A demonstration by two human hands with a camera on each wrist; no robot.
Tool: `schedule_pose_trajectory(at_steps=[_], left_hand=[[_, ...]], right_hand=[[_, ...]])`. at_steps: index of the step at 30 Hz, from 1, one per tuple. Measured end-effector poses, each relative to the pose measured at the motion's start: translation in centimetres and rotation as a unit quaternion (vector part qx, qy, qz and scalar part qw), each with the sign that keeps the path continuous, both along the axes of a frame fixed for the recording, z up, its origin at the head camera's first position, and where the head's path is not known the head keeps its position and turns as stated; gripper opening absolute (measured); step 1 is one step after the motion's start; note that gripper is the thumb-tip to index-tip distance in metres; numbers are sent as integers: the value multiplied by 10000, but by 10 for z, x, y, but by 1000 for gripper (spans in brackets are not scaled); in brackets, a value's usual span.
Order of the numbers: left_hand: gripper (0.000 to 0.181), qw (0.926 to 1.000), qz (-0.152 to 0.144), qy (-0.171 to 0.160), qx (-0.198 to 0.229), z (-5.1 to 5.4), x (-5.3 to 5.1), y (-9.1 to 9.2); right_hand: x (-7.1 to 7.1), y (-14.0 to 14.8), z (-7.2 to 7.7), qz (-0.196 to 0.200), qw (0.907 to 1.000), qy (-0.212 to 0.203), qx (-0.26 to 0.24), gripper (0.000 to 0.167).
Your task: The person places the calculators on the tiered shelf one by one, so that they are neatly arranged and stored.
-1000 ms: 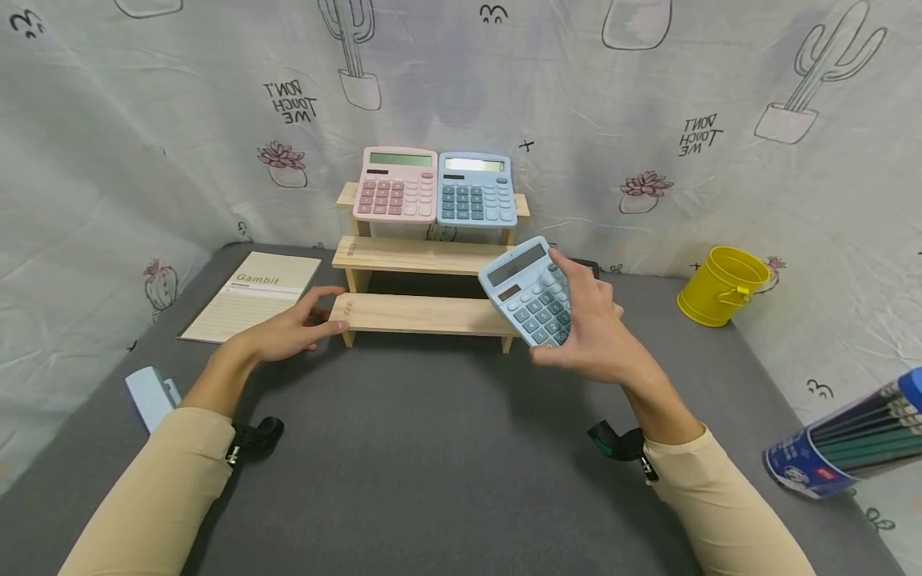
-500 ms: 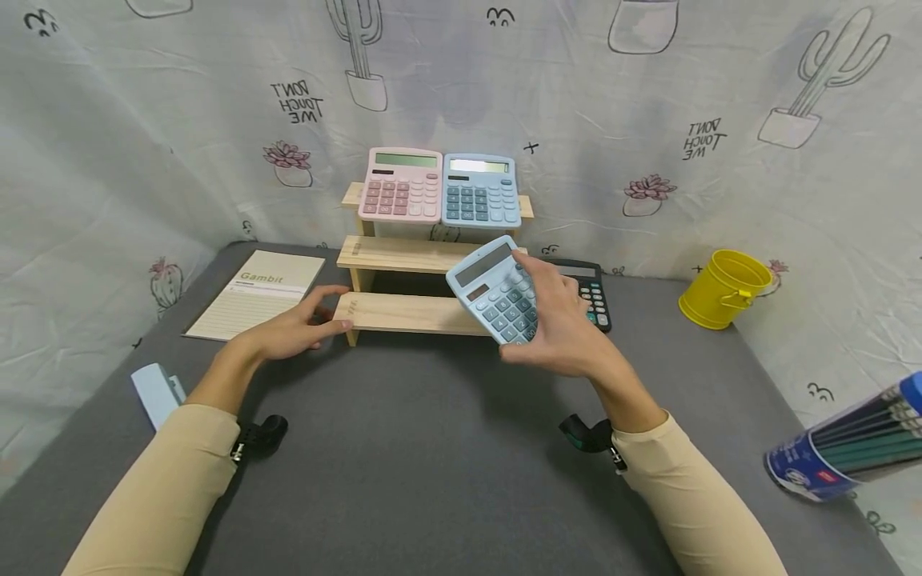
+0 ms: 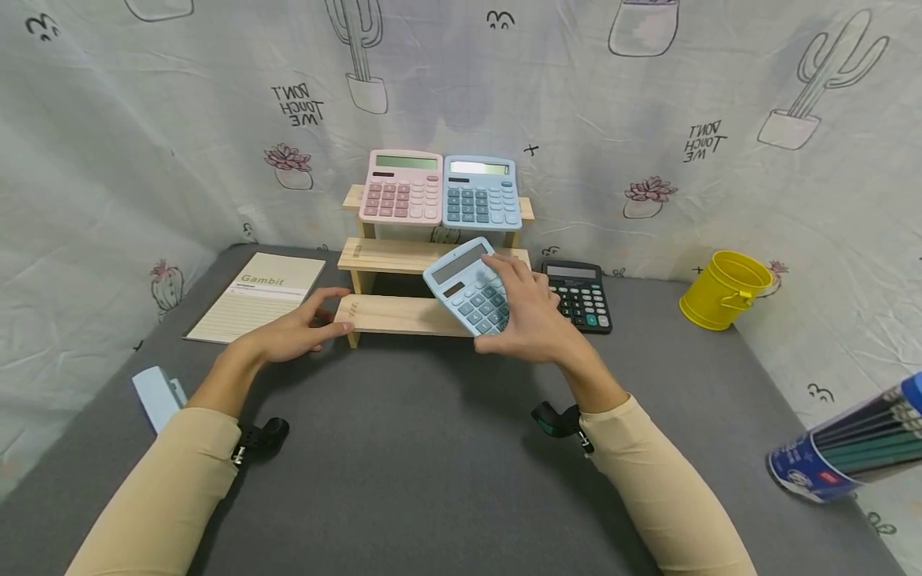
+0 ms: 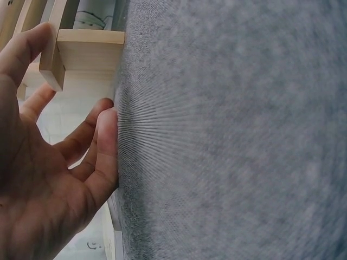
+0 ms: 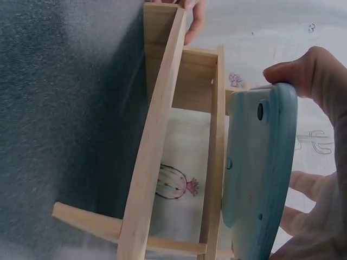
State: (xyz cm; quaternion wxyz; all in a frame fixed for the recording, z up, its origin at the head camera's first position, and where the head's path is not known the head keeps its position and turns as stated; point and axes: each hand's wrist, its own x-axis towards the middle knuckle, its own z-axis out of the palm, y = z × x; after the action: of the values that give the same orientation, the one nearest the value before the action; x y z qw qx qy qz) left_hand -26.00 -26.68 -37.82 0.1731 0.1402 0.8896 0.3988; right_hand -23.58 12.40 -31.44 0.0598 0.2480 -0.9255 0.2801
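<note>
My left hand [image 3: 291,332] [image 4: 59,162] pinches the left end of the lowest board of a three-tier wooden stand [image 3: 403,314] [image 4: 89,46] between thumb and index finger; its other fingers are bent near the grey surface. My right hand [image 3: 529,316] [image 5: 320,184] holds a light blue calculator [image 3: 464,282] [image 5: 255,162] by its edges, tilted, in front of the middle and lowest boards. On the top board a pink calculator [image 3: 402,188] and another blue calculator [image 3: 481,194] lean side by side.
A black calculator [image 3: 585,300] lies right of the stand. Farther right are a yellow bucket [image 3: 713,296] and a clear tub of pencils [image 3: 828,456]. On the left lie a notepad [image 3: 252,300] and a light blue stapler [image 3: 157,396].
My right hand has moved left with the blue calculator, from the stand's right end towards its middle, uncovering the black calculator. My left hand has stayed at the board's end.
</note>
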Motion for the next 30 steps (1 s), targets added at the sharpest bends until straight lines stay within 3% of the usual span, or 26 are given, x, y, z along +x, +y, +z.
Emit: schedule_pose_trajectory(at_steps=[10,18,30], left_hand=[[77,10000,41,14,12,2,1,-2],[78,9998,40,-70,194,-1,0,0],[78,9999,65,41,106,-3,0,-1]], right_hand=[[-9,-25,4,112,9999,-58,89,107],[-17,-40,3,45,9999,-30,147,98],[-27,-65,5,-102,9993,-91,357,86]])
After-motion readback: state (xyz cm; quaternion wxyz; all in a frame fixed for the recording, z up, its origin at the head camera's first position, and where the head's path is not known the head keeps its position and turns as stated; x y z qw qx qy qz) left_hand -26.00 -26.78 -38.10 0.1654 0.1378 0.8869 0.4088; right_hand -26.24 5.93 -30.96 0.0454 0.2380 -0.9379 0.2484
